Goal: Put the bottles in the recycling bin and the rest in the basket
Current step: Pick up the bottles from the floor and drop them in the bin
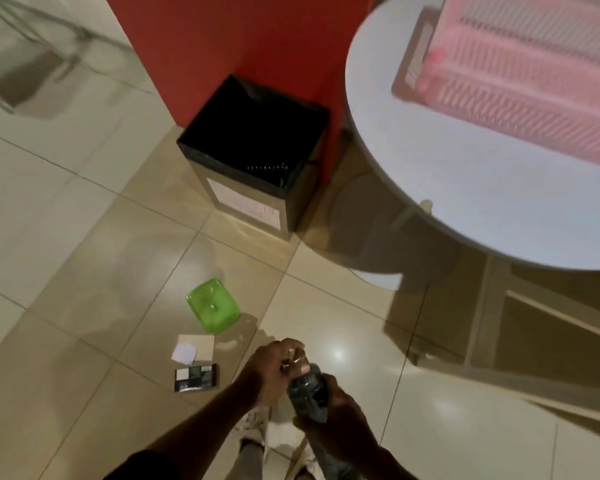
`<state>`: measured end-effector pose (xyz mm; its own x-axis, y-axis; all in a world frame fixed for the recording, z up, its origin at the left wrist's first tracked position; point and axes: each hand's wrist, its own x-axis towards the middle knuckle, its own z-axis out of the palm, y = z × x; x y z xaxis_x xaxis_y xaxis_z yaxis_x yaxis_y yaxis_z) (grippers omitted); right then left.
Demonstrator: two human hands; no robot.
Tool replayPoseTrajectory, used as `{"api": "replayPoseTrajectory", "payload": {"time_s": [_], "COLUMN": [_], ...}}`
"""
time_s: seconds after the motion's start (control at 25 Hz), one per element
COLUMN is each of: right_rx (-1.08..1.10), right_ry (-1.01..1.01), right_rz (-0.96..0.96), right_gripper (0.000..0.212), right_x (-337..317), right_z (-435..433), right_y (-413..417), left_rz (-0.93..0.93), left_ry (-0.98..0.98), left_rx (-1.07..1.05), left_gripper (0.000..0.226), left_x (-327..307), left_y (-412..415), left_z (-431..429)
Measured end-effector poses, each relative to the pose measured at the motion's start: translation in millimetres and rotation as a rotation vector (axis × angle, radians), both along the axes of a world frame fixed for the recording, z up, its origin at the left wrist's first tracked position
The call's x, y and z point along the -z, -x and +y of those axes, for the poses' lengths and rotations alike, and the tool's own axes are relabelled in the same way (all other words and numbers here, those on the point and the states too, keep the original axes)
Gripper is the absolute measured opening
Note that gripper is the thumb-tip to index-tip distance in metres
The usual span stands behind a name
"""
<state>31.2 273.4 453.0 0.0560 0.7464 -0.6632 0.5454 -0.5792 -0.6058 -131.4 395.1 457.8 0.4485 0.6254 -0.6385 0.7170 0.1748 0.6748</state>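
Both hands are meeting low in the head view, right above the person's shoes (253,424). Right hand (329,424) is wrapping the body of a dark plastic bottle (307,396), fingers closed around it from the right side, so the bottle is off the floor and pointing neck-away from the camera. Left hand (274,368) is curling over the neck end, fingertips pinched at the top; looks like it's gripping the cap or steadying the bottle, can't tell which through the blur. Both forearms are coming in from the bottom edge and converging, elbows bent, wrists angled inward.

Judgement: two-hand hold is probably there to stabilise or handle the cap before the drop, not for the weight.

Recycling bin (253,150) is sitting ahead on the tiled floor (84,237), against the red wall (239,46), black liner open at the top, white label on the near face. Well apart from the hands, so a step or a reach forward is needed. Bottle isn't in it yet.

Non-bottle items are lying on the floor left of the hands: green plastic dish (212,305) nearest the bin, then a beige card (201,346) with a white paper piece (184,352) overlapping it, then a small dark palette-like case (196,377) just beside the left forearm. All untouched, all meant for the basket.

Pink basket (520,77) is sitting on the round white table (465,220) at upper right, motion-blurred. Contents aren't visible.
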Motion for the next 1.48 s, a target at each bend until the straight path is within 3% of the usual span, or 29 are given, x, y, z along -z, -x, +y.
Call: {"api": "replayPoseTrajectory", "payload": {"time_s": [0.24,0.32,0.44,0.6,0.76,1.0,1.12,1.28,1.36,1.48], "right_rx": [-0.203,-0.265,-0.278,-0.175,-0.133,-0.148,-0.234,-0.360,-0.393,-0.443], "right_ry": [-0.014,-0.041,-0.080,-0.172,-0.235,-0.415,-0.404,-0.321,-0.304,-0.277], "right_rz": [-0.118,-0.174,-0.295,-0.345,-0.389,-0.497,-0.554,-0.726,-0.720,-0.649], "right_gripper": [0.076,0.079,0.074,0.084,0.093,0.093,0.096,0.086,0.076,0.079], "right_x": [-66.3,-72.6,-77.8,-72.6,-80.0,-84.0,-62.0,-41.9,-38.0,-34.1], "right_z": [75.9,104.8,159.1,266.6,393.2,572.5,627.1,650.6,629.4,555.7], "right_y": [-6.5,-12.5,-10.9,-6.4,5.5,28.1,40.4,42.5,37.6,22.5], "left_rz": [0.071,0.110,0.344,0.491,0.431,0.474,0.489,0.469,0.457,0.423], "left_ry": [-0.145,-0.206,-0.407,-0.585,-0.625,-0.668,-0.662,-0.640,-0.614,-0.607], "left_rx": [-0.082,-0.035,0.185,0.398,0.325,0.409,0.460,0.454,0.463,0.477], "left_gripper": [0.054,0.057,0.072,0.107,0.126,0.130,0.132,0.133,0.134,0.132], "left_x": [-81.4,-95.1,-102.3,-90.7,-69.1,-36.7,-15.7,6.6,9.6,-0.6], "left_y": [21.5,30.2,47.9,76.8,103.4,138.2,146.8,149.3,147.9,138.6], "left_z": [46.0,62.4,95.7,164.1,240.0,315.4,323.8,319.1,314.1,308.1]}}
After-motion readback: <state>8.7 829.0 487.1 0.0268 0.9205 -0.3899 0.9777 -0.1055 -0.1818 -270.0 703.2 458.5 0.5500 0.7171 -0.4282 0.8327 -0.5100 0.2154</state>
